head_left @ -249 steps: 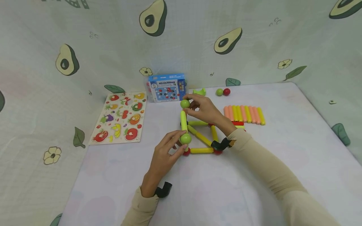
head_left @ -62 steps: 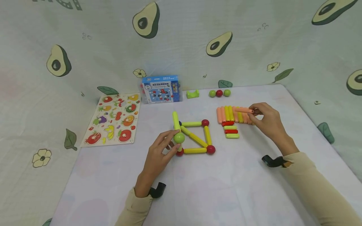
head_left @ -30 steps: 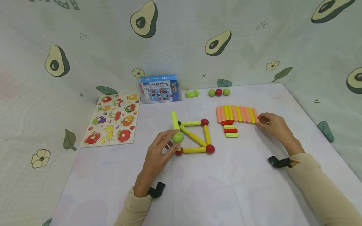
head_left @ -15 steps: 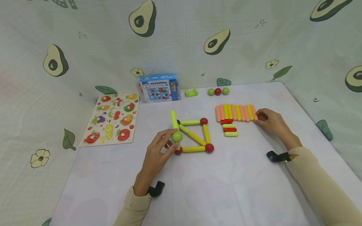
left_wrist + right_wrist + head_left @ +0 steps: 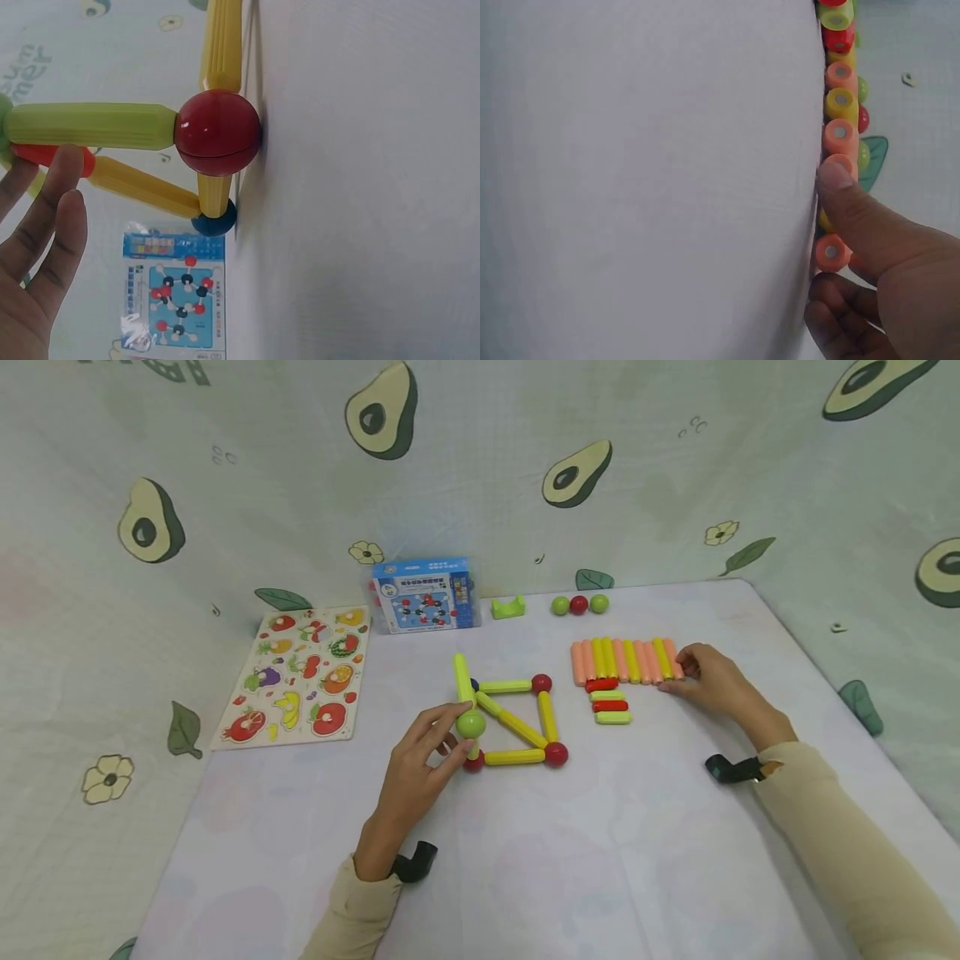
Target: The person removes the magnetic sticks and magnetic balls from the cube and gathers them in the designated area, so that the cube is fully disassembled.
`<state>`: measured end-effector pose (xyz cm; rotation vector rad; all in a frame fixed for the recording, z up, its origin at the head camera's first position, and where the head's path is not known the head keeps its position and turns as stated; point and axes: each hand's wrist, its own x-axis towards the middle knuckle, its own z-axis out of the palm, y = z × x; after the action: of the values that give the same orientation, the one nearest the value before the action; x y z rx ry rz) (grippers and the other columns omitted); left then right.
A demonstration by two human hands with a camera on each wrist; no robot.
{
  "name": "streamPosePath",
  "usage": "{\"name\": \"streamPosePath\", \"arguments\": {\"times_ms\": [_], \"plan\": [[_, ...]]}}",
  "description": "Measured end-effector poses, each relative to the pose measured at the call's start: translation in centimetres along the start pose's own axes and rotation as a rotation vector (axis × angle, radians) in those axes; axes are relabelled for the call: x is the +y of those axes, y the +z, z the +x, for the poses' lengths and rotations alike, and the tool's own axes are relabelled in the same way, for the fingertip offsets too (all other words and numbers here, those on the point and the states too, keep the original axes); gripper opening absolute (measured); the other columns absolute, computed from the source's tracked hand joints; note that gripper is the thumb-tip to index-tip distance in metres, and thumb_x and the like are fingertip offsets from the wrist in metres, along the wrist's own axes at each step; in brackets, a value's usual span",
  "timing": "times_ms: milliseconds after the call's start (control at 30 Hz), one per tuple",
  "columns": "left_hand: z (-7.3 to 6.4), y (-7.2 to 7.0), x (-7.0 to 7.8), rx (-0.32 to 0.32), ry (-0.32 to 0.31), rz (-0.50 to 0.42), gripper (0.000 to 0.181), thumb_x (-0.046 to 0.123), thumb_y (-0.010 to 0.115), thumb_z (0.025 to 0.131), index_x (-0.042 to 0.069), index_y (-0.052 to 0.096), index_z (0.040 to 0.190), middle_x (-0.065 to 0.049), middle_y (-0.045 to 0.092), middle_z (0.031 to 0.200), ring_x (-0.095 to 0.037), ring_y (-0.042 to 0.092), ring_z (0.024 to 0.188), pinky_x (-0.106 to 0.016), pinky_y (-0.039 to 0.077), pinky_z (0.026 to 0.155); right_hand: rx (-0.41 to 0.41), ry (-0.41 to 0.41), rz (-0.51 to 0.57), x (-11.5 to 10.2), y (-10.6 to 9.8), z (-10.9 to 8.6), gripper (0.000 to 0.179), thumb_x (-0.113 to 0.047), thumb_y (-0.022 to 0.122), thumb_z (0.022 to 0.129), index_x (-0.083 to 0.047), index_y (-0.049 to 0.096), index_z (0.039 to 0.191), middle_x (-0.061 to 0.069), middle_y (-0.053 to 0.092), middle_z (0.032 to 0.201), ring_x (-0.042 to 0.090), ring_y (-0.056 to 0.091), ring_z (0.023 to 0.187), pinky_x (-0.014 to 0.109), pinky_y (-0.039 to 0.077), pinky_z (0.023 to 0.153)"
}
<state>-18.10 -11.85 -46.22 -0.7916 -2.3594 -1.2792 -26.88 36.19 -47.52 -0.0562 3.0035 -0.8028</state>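
Note:
My left hand [image 5: 420,760] pinches a green ball [image 5: 471,724] at the raised corner of a magnetic stick-and-ball frame. In the left wrist view, a green stick [image 5: 90,125] runs from that ball to a red ball [image 5: 217,133]; a dark blue ball [image 5: 215,219] lies beyond. Yellow sticks [image 5: 514,758] and red balls [image 5: 556,754] form the flat base, with one diagonal stick. My right hand [image 5: 716,681] is at the right end of a row of orange and yellow sticks [image 5: 626,662]. Its thumb [image 5: 836,180] presses an orange stick's end, fingers beside the last orange stick [image 5: 831,253].
Short red and green sticks [image 5: 610,706] lie below the row. Behind are loose green and red balls [image 5: 579,604], a green stand [image 5: 508,607] and a blue toy box [image 5: 423,597]. A fruit puzzle board [image 5: 296,677] lies at left.
The right hand has brought a green ball to the loose balls and laid an orange stick at the row's right end. Its thumb has since shifted left along the row. The left hand keeps its hold.

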Motion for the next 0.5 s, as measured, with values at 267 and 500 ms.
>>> {"name": "streamPosePath", "arguments": {"times_ms": [267,500], "plan": [[-0.1,-0.4,-0.1,0.01,0.005,0.007,0.061,0.01,0.077,0.089,0.028,0.055,0.144,0.008,0.053,0.135,-0.008,0.057,0.087,-0.027,0.054,0.073,0.004,-0.03,0.006,-0.2,0.3,1.5,0.057,-0.026,0.078,0.089,0.011,0.048,0.12,0.024,0.049,0.106,0.037,0.046,0.095,0.05,0.044,0.083],[0.1,-0.3,0.0,-0.013,0.0,0.006,0.059,0.012,0.077,0.09,0.025,0.056,0.144,0.005,0.053,0.135,-0.01,0.058,0.088,-0.027,0.054,0.073,-0.016,-0.05,-0.123,-4.0,-1.0,-0.2,0.054,-0.018,0.075,0.09,0.011,0.05,0.128,0.031,0.043,0.127,0.047,0.045,0.111,0.065,0.036,0.095]]}}
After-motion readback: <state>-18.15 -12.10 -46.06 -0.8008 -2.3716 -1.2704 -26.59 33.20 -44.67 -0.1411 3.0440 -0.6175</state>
